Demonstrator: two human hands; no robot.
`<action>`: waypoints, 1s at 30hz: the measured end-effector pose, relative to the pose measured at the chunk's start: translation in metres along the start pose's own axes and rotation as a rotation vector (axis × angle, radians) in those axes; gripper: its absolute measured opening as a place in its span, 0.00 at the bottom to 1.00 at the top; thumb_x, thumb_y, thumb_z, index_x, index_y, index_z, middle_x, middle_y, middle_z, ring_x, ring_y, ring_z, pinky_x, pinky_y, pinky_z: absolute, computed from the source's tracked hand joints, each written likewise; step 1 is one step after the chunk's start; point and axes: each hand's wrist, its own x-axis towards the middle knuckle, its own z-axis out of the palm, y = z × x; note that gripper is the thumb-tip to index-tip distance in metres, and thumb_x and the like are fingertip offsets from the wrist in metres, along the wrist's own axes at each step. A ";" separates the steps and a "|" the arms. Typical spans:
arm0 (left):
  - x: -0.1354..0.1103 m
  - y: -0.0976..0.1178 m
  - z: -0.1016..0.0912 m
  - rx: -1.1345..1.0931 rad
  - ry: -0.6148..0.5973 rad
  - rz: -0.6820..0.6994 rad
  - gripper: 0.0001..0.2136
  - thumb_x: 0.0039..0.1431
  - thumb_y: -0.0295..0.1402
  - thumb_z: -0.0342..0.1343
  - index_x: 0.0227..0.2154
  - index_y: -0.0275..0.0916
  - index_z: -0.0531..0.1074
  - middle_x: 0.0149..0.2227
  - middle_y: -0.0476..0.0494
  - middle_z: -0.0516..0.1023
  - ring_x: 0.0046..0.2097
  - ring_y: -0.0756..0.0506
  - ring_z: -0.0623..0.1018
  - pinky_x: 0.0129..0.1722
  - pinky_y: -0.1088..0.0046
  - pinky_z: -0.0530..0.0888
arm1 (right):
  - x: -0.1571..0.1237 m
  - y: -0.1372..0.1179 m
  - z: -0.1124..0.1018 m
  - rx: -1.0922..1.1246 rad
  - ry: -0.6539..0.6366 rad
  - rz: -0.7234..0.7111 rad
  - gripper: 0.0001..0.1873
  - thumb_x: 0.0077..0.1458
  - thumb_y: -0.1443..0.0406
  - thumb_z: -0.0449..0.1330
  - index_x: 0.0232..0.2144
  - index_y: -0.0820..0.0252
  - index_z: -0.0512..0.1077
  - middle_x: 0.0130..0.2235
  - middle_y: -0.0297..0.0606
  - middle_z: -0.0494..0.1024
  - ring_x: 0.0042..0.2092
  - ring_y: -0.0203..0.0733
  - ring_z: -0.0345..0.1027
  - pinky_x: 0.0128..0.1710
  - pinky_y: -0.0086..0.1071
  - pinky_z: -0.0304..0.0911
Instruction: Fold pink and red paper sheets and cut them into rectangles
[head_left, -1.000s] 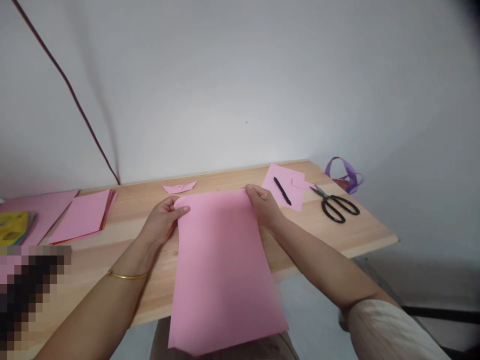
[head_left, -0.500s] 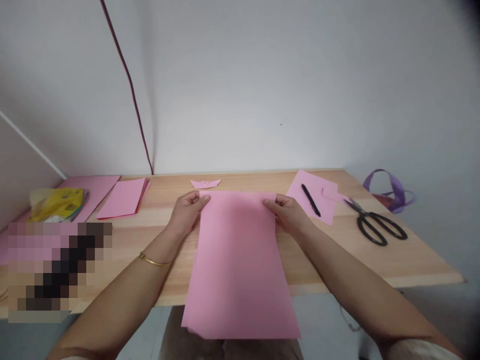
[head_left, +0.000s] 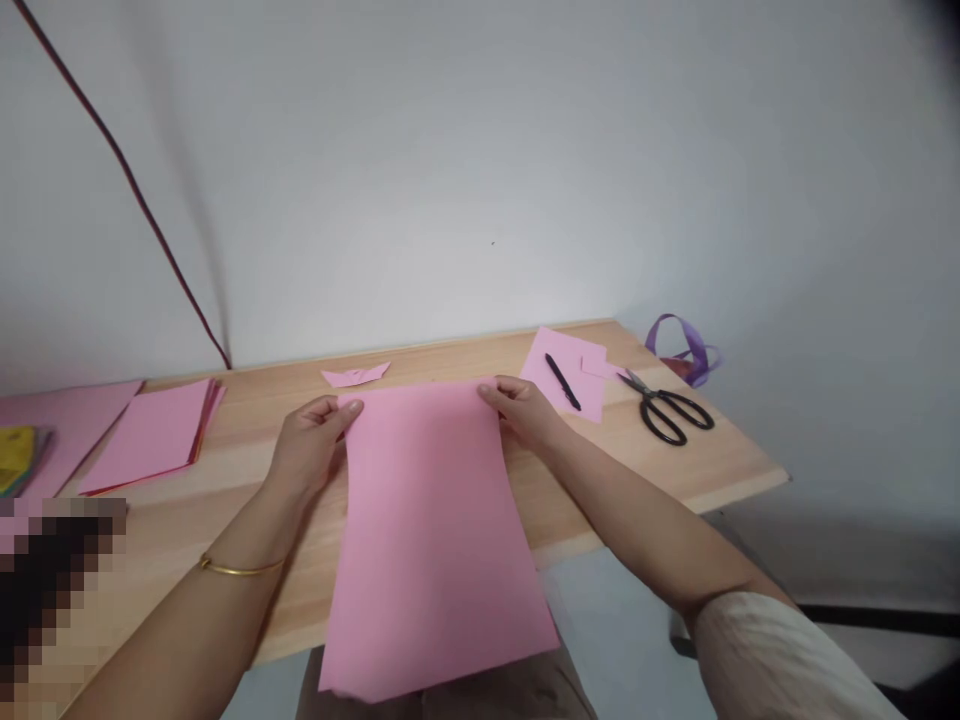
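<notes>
A pink sheet of paper is held up by its two far corners, its near end hanging past the table's front edge over my lap. My left hand pinches the left far corner between thumb and fingers. At the right far corner, my right hand grips the sheet the same way. Just beyond the sheet lies a small folded pink paper piece. To the right of my right hand, a black pen rests on another pink sheet, with a small pink paper piece beside it.
Scissors with black handles lie on the wooden table at the right. Purple ribbon is at the right edge. A stack of pink paper and a yellow packet are at the left. A dark cable runs down the wall.
The view has turned and tilted to the right, so things on the table appear further left. Both hands keep their hold on the pink sheet's far corners.
</notes>
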 end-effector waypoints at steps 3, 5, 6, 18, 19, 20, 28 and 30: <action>0.002 -0.004 -0.002 0.021 0.006 0.029 0.14 0.40 0.38 0.72 0.21 0.37 0.72 0.21 0.51 0.74 0.23 0.51 0.72 0.25 0.75 0.70 | -0.001 0.000 0.000 0.004 -0.005 0.004 0.19 0.49 0.48 0.65 0.25 0.57 0.72 0.27 0.32 0.69 0.29 0.35 0.61 0.29 0.30 0.58; 0.002 -0.006 -0.004 0.039 0.011 0.044 0.15 0.41 0.38 0.71 0.21 0.36 0.72 0.20 0.51 0.73 0.22 0.52 0.71 0.25 0.75 0.69 | -0.001 0.001 0.000 0.016 -0.001 0.023 0.18 0.48 0.49 0.65 0.25 0.57 0.72 0.27 0.31 0.68 0.29 0.35 0.61 0.28 0.30 0.57; 0.002 -0.007 -0.005 0.047 0.015 0.050 0.15 0.41 0.39 0.71 0.20 0.36 0.71 0.20 0.52 0.72 0.22 0.52 0.70 0.25 0.76 0.68 | -0.001 0.003 0.000 0.019 0.002 0.032 0.19 0.48 0.49 0.66 0.25 0.57 0.72 0.26 0.31 0.68 0.28 0.35 0.60 0.28 0.30 0.57; -0.002 0.000 -0.003 0.082 0.005 0.150 0.13 0.44 0.40 0.70 0.24 0.36 0.76 0.21 0.52 0.73 0.24 0.53 0.68 0.25 0.77 0.64 | 0.000 0.010 -0.004 -0.074 0.007 0.048 0.21 0.46 0.45 0.65 0.28 0.56 0.74 0.26 0.35 0.72 0.28 0.41 0.64 0.26 0.34 0.59; -0.002 0.000 -0.003 0.089 0.014 0.153 0.13 0.44 0.40 0.70 0.23 0.36 0.75 0.20 0.53 0.71 0.23 0.53 0.67 0.25 0.77 0.63 | 0.000 0.010 -0.003 -0.072 0.004 0.047 0.21 0.46 0.45 0.65 0.28 0.56 0.74 0.26 0.35 0.72 0.29 0.41 0.65 0.26 0.34 0.60; -0.002 0.000 -0.003 0.093 0.021 0.149 0.13 0.44 0.40 0.70 0.22 0.36 0.74 0.20 0.53 0.70 0.22 0.54 0.67 0.24 0.78 0.63 | 0.000 0.009 -0.003 -0.070 0.002 0.046 0.22 0.46 0.45 0.65 0.28 0.56 0.74 0.26 0.36 0.72 0.29 0.41 0.65 0.27 0.34 0.60; 0.001 -0.003 -0.005 0.028 0.025 0.082 0.15 0.41 0.40 0.71 0.22 0.36 0.73 0.20 0.51 0.73 0.22 0.52 0.69 0.25 0.76 0.66 | 0.000 0.009 -0.003 -0.062 -0.012 0.043 0.22 0.46 0.45 0.65 0.29 0.56 0.75 0.27 0.35 0.73 0.30 0.41 0.65 0.28 0.34 0.61; 0.002 -0.003 -0.005 -0.006 0.013 0.062 0.15 0.41 0.40 0.71 0.22 0.36 0.73 0.20 0.51 0.73 0.23 0.52 0.70 0.26 0.75 0.67 | 0.000 0.010 -0.003 -0.067 -0.006 0.042 0.21 0.46 0.45 0.65 0.28 0.56 0.75 0.26 0.35 0.72 0.29 0.40 0.64 0.27 0.34 0.60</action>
